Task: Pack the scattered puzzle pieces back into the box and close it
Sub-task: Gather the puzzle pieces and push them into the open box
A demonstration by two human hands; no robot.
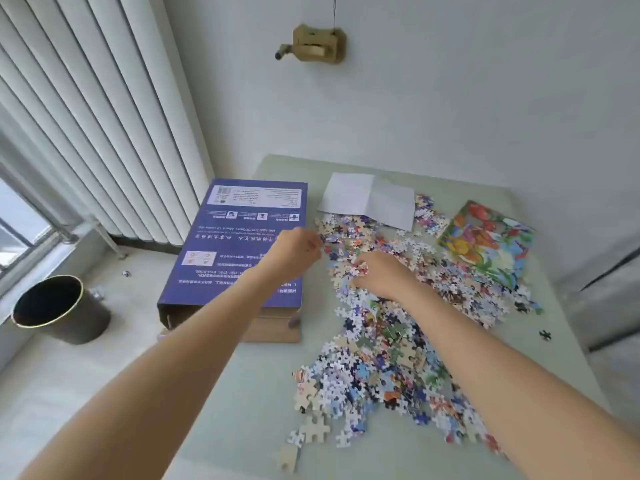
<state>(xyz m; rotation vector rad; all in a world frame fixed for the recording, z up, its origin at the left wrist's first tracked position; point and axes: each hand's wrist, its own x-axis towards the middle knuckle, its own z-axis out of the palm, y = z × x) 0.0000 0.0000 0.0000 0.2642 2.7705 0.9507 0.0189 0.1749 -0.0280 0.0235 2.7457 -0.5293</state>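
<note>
Loose puzzle pieces (377,372) lie scattered over the table (242,427), from its near edge to under the fingers of both hands. The right hand (379,273) curls round a small clump; the left hand (294,249), beside the purple box (239,251), looks curled too, but whether it holds pieces I cannot tell. Light, thin, stiff and prone to spill, the pieces are best raked together and scooped from beneath.

Black bin (60,308) on the floor (gold-rimmed), white blinds (93,109), folded paper (369,199)

Looks like a room in someone's home: pale green table (242,393) pushed into a corner, white vertical blinds (104,116) over a window (24,233), a black wastebasket (59,310) on the floor, plain white walls (450,98).
</note>
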